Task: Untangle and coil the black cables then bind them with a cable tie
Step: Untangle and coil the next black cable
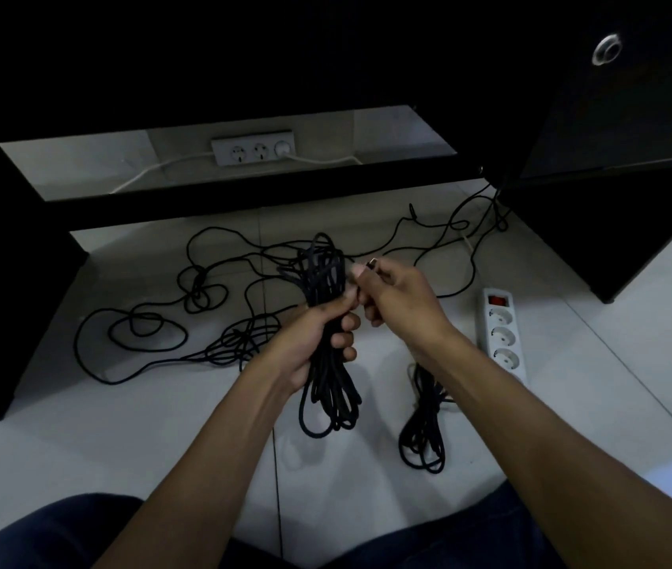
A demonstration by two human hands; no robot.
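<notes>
1. Above the floor (pixel 367 486), mid-frame: left hand (pixel 317 338) clamped round a coiled black cable bundle (pixel 328 318), loops hanging below the fist.
2. Right hand (pixel 397 299) just beside it, pinching a plug end (pixel 372 264).
3. Loose cables (pixel 186 297) lie tangled on floor, left; second bundle (pixel 424 420) lies right, near power strip (pixel 500 334).
4. Step, judged: finishing the coil; binding likely next. No cable tie seen.
5. No legible writing.

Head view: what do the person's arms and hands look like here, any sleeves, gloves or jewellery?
Both forearms are bare up to the frame edge, with no sleeves in view. The left hand and right hand wear no gloves, and no rings, watch or wristband show. Dark blue trousers cover the knees at the bottom.
</notes>
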